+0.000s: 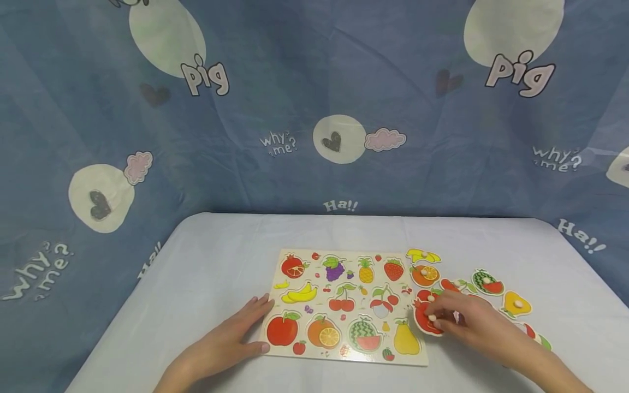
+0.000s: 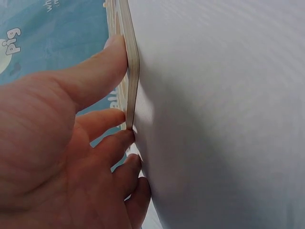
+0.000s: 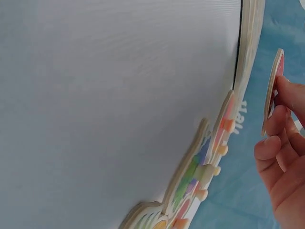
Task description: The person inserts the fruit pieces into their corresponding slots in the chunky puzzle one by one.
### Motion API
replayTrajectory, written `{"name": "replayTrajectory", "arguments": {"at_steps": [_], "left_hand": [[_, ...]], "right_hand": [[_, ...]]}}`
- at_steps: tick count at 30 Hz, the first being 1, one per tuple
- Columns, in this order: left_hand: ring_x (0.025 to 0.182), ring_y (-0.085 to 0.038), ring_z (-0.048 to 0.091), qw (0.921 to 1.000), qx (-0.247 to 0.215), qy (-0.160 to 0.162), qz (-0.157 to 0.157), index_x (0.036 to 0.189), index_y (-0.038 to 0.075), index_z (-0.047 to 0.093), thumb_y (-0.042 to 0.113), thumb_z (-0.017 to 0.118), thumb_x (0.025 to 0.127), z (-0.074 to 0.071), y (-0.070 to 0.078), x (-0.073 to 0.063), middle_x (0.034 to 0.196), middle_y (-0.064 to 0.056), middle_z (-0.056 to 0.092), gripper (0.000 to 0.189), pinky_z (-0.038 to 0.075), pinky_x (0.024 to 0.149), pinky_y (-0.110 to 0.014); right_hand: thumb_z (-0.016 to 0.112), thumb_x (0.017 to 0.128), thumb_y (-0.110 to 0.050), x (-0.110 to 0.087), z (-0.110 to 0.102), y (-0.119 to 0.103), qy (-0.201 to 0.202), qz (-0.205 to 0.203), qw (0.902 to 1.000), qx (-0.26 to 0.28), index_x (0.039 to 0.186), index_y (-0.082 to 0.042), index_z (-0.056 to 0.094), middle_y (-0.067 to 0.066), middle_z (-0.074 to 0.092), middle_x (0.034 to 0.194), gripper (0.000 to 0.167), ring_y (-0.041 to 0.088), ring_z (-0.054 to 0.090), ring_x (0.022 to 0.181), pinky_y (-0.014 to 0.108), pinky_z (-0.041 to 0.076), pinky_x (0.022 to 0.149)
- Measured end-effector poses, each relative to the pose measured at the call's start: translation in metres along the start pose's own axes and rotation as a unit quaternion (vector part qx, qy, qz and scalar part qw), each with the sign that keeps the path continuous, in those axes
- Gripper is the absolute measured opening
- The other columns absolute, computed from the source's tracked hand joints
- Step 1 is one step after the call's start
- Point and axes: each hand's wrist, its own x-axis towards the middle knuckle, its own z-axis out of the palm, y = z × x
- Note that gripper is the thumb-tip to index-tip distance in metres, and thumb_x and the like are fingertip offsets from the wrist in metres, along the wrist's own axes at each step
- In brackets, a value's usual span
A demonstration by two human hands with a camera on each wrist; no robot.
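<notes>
A pale wooden puzzle board [image 1: 339,352] with printed fruit pictures lies flat on the white table. My left hand [image 1: 223,338] rests at its left side, the thumb by the front corner and the other fingers along the edge. In the left wrist view, the thumb [image 2: 102,64] lies against the board's rim [image 2: 133,71]. Just past the board's right edge, my right hand [image 1: 472,316] pinches a red fruit puzzle piece [image 1: 423,322] with a small wooden knob. The right wrist view shows this piece [image 3: 273,86] raised and edge-on between thumb and fingers.
Right of the board lie several knobbed pieces: bananas [image 1: 417,255], an orange [image 1: 419,276], a watermelon [image 1: 484,281] and a yellow pear [image 1: 517,300]. Others are partly hidden under the right hand. A blue printed cloth [image 1: 295,180] hangs behind the table [image 1: 216,256].
</notes>
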Motion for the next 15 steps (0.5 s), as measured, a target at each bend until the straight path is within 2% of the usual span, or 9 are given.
{"name": "replayTrajectory", "arguments": {"at_steps": [4,11,15], "left_hand": [[0.147,-0.025,0.021,1.0,0.001,-0.001,0.002,0.151,0.027,0.041,0.042,0.081,0.077,0.0,0.0,0.0,0.159,0.004,0.03,0.086,0.032,0.109,-0.06],[0.147,-0.026,0.022,1.0,-0.002,-0.004,0.006,0.151,0.024,0.042,0.04,0.081,0.078,-0.001,0.001,0.001,0.158,0.001,0.032,0.084,0.031,0.109,-0.061],[0.147,-0.027,0.022,0.9999,-0.005,-0.006,0.008,0.151,0.024,0.042,0.041,0.081,0.078,-0.001,0.001,0.002,0.158,0.001,0.032,0.084,0.031,0.108,-0.061]], "right_hand": [[0.076,0.086,-0.011,0.003,-0.001,-0.004,-0.001,0.013,0.9999,0.001,0.102,-0.03,0.067,-0.019,0.059,0.091,0.027,0.002,0.053,0.079,0.022,0.048,0.062],[0.078,0.083,-0.006,0.014,-0.003,-0.01,0.01,-0.012,0.9997,-0.017,0.102,-0.03,0.066,-0.02,0.055,0.087,0.033,0.001,0.052,0.076,0.021,0.048,0.062],[0.077,0.084,-0.006,0.021,-0.007,-0.014,0.0,-0.003,0.9999,-0.016,0.104,-0.029,0.067,-0.02,0.056,0.087,0.032,0.001,0.052,0.076,0.023,0.048,0.063]]}}
